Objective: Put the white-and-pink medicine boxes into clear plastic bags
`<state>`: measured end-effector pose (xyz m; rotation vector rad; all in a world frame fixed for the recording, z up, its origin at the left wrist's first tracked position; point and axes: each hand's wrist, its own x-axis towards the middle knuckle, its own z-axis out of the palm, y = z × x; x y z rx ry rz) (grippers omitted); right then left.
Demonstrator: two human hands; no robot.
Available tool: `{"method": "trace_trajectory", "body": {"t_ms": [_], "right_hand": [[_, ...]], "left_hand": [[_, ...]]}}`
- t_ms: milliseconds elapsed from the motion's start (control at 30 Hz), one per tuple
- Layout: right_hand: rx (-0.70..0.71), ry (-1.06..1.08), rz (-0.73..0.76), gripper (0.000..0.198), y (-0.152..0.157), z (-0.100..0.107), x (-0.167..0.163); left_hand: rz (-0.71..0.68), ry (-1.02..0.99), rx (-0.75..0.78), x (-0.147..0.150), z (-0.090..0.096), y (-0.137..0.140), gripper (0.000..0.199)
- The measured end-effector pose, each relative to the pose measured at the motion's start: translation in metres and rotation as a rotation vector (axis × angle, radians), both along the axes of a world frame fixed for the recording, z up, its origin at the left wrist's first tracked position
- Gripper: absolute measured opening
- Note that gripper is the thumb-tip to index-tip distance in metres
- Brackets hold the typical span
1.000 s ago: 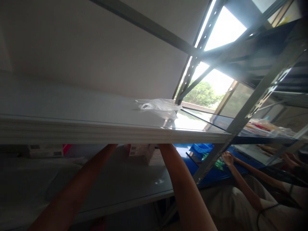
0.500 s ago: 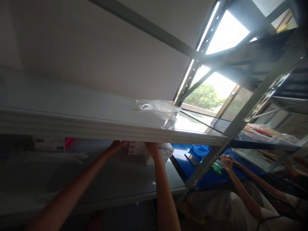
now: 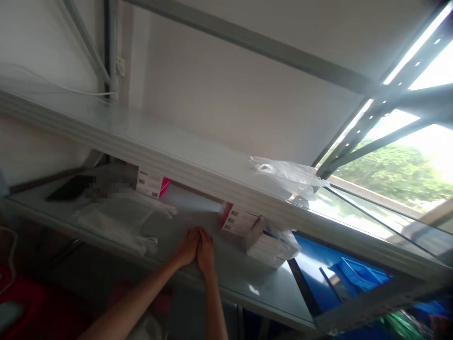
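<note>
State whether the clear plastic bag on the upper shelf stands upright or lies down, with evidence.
Lying down: the clear plastic bag sprawls low and crumpled across the upper shelf.

My bare left hand (image 3: pixel 188 247) and bare right hand (image 3: pixel 206 251) touch, side by side, at the smooth grey lower shelf (image 3: pixel 231 267). A white-and-pink printed carton (image 3: pixel 241 221) sits to their right, a rumpled translucent plastic bag (image 3: pixel 115 224) to their left. Whether I hold anything is unclear.

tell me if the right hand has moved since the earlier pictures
Yes. The right hand has come out from behind the front edge of the upper shelf, toward the person, and shifted left, farther from the perforated post.
</note>
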<state>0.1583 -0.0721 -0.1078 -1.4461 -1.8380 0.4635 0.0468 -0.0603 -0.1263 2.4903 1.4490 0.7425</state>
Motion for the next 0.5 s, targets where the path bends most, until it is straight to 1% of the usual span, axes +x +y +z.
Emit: {"method": "trace_trajectory", "body": {"t_ms": [267, 367, 433, 500], "right_hand": [[0.002, 0.009, -0.041, 0.053, 0.001, 0.000, -0.001], [0.025, 0.023, -0.021, 0.051, 0.002, 0.001, 0.000], [0.045, 0.050, -0.024, 0.051, 0.002, 0.001, 0.001], [0.056, 0.074, -0.053, 0.054, 0.002, -0.001, 0.003]], "left_hand": [[-0.015, -0.037, -0.063, -0.002, 0.023, -0.010, 0.053], [0.002, -0.029, -0.091, 0.002, 0.030, -0.015, 0.053], [0.047, -0.028, -0.050, 0.000, 0.038, -0.018, 0.052], [0.116, -0.051, 0.077, -0.013, 0.051, -0.018, 0.051]]}}
